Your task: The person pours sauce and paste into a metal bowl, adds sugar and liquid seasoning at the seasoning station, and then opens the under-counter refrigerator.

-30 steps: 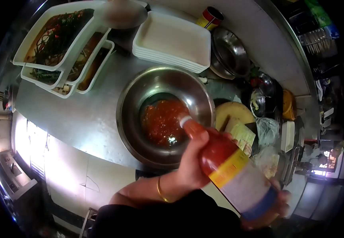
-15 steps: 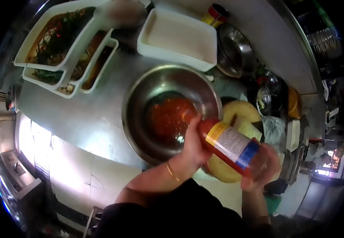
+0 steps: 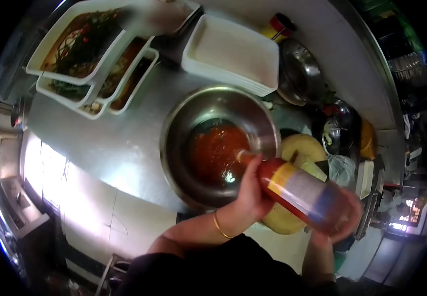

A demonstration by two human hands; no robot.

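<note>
1. bottle (image 3: 297,190) tipped, mouth over the bowl (image 3: 176,155), by the front edge of the surface (image 3: 95,143)!
2. left hand (image 3: 253,195) grips its neck, right hand (image 3: 346,216) clasps its base!
3. red sauce (image 3: 213,153) pools inside!

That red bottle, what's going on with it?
The left hand grips the bottle near its neck, and the right hand holds it by the base. It is tilted, with its mouth over a metal bowl. Red sauce lies in the bottom of the bowl. I can't tell whether any is flowing out right now.
</note>
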